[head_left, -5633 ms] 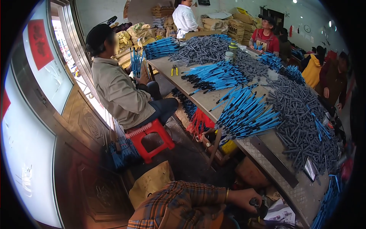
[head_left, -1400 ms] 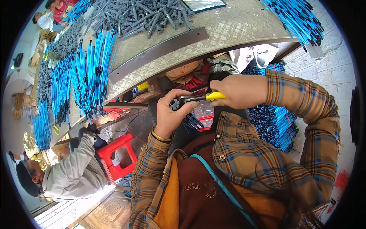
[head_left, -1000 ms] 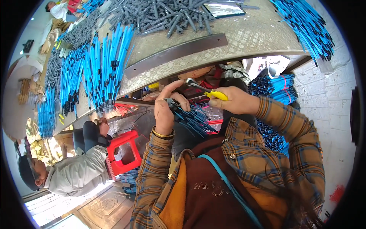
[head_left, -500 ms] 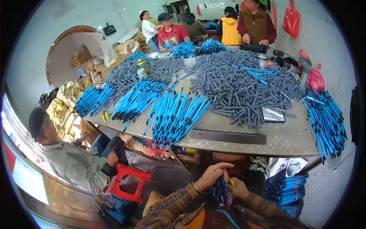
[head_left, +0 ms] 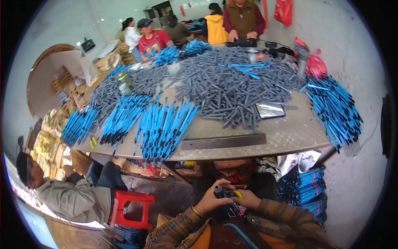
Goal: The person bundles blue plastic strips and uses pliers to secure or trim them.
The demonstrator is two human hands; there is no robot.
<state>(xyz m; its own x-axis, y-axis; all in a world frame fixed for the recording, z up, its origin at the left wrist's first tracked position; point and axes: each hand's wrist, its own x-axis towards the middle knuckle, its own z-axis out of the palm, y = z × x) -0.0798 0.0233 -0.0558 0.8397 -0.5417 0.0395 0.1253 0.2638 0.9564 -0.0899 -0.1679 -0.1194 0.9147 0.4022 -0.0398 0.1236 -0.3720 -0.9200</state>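
My left hand [head_left: 212,198] and my right hand [head_left: 248,200] meet low in the picture, below the table edge. Between them is a small dark tool with a yellow handle [head_left: 230,193]; my right hand grips the yellow end and my left hand closes round the dark end. A bundle of dark and blue pen parts [head_left: 233,209] lies just under my hands. Plaid sleeves cover both forearms.
A metal table [head_left: 290,137] holds a big heap of grey tubes [head_left: 232,83], rows of blue pens [head_left: 163,128], a flat metal bar [head_left: 224,141] and a small tray [head_left: 270,110]. A seated person [head_left: 70,195] on a red stool [head_left: 130,209] is at left; other people stand beyond.
The view has swung from looking down at my chest to looking out over the table. My hands stay together on the yellow-handled tool throughout.
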